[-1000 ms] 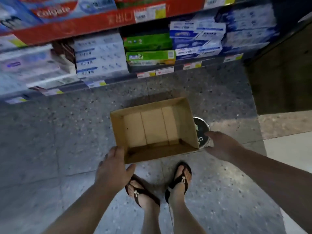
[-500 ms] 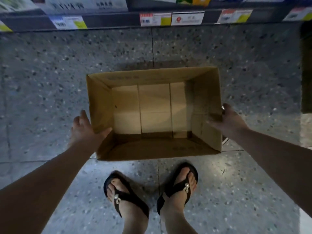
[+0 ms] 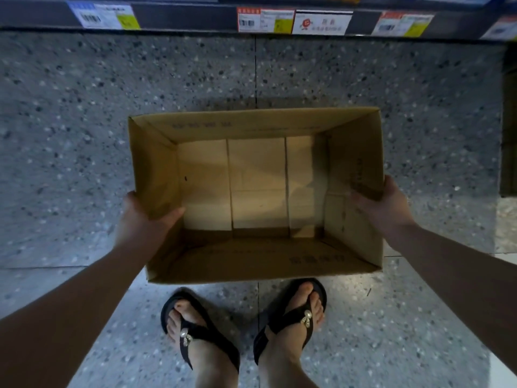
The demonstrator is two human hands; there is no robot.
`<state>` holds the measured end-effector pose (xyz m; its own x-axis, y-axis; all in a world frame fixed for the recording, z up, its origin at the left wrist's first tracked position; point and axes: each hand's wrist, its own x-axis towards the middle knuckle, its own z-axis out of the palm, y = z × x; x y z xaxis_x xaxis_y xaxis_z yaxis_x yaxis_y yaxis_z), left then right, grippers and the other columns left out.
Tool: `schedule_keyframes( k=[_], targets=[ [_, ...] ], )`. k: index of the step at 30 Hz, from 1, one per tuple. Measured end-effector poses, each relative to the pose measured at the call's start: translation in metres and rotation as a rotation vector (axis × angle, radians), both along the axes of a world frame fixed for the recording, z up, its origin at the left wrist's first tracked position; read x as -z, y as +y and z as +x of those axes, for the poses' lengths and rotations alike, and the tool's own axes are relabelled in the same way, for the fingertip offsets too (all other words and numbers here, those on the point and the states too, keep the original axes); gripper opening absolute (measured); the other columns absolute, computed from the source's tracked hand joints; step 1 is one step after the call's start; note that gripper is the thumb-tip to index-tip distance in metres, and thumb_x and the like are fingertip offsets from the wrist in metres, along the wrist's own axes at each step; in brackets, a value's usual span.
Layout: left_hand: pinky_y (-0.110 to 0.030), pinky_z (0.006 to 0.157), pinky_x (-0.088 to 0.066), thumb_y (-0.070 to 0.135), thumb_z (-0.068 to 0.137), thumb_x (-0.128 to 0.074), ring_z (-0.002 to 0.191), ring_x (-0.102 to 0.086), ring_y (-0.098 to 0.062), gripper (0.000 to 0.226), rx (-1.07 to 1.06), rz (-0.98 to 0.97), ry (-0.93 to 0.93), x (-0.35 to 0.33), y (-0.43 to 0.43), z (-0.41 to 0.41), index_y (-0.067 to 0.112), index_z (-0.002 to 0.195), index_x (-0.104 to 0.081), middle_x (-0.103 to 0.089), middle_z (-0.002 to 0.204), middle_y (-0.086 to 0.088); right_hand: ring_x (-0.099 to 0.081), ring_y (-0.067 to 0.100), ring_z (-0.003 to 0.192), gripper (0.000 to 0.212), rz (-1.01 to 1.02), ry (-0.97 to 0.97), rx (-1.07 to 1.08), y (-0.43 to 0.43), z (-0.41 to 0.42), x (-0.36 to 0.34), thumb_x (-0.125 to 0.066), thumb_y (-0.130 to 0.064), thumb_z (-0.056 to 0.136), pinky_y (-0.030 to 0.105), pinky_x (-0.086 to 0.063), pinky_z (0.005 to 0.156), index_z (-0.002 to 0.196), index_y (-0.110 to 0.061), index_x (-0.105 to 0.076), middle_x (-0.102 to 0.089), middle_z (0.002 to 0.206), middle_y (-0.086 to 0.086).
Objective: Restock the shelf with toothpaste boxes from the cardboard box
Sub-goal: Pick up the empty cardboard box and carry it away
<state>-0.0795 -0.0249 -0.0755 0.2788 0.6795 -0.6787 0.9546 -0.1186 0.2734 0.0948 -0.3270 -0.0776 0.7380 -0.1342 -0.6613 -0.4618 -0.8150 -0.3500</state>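
- Speckled grey terrazzo floor, tile seams running across it; a lighter tile shows at the right edge.
- Shelf edge runs along the top of the view. It is a dark rail carrying price tags in white, red and yellow. Print on the tags is too blurred to read.
- Dark panel stands at the right edge, below the shelf rail.
- Cardboard box is mid-floor, between the shelf rail and the feet, open side up, long sides parallel to the rail. Its near wall is just ahead of the toes.
- Inside the box only the brown bottom flaps and their seams show. There is faint print on the far, near and right walls, not legible.
- Left hand grips the box's left wall near the near-left corner, with the thumb curled over the rim onto the inner face and the palm outside.
- Right hand grips the right wall at its middle, fingertips hooked over the rim and the rest of the hand outside.
- Both forearms are bare and reach in from the bottom corners.
- Cannot tell whether the box bottom rests on the floor or is held just above it.
- Feet are in black sandals, left and right, each with a small metal ornament on the strap, toes pointing at the box.
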Motion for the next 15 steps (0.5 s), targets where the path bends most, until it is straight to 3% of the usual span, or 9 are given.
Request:
schedule_keyframes(
  k=[6, 10, 15],
  targets=[
    [-0.054, 0.097, -0.042, 0.035, 0.074, -0.073, 0.119, -0.048, -0.041, 0.080, -0.054, 0.000, -0.053, -0.087, -0.001, -0.021, 0.015, 0.136, -0.026, -0.047, 0.134, -0.017, -0.053, 0.036, 0.112, 0.062, -0.019, 0.018, -0.039, 0.009, -0.011, -0.087, -0.070, -0.024, 0.079, 0.035, -0.041, 0.080, 0.132, -0.013, -0.039, -0.055, 0.124, 0.015],
    [-0.052, 0.093, -0.044, 0.038, 0.073, -0.073, 0.114, -0.052, -0.040, 0.078, -0.115, 0.024, -0.074, -0.168, 0.012, -0.035, 0.017, 0.135, -0.031, -0.054, 0.129, -0.017, -0.055, 0.030, 0.098, 0.065, 0.016, 0.046, -0.062, 0.027, -0.015, -0.167, -0.073, -0.028, 0.076, 0.042, -0.047, 0.086, 0.130, -0.016, -0.040, -0.057, 0.115, 0.011],
    [-0.048, 0.092, -0.045, 0.033, 0.072, -0.076, 0.112, -0.055, -0.040, 0.075, -0.201, 0.078, -0.138, -0.277, 0.035, -0.049, 0.010, 0.131, -0.036, -0.056, 0.124, -0.020, -0.050, 0.035, 0.119, 0.072, 0.057, 0.034, -0.150, 0.063, -0.012, -0.282, -0.073, -0.030, 0.075, 0.047, -0.042, 0.097, 0.134, -0.015, -0.035, -0.052, 0.132, 0.013]
  ],
)
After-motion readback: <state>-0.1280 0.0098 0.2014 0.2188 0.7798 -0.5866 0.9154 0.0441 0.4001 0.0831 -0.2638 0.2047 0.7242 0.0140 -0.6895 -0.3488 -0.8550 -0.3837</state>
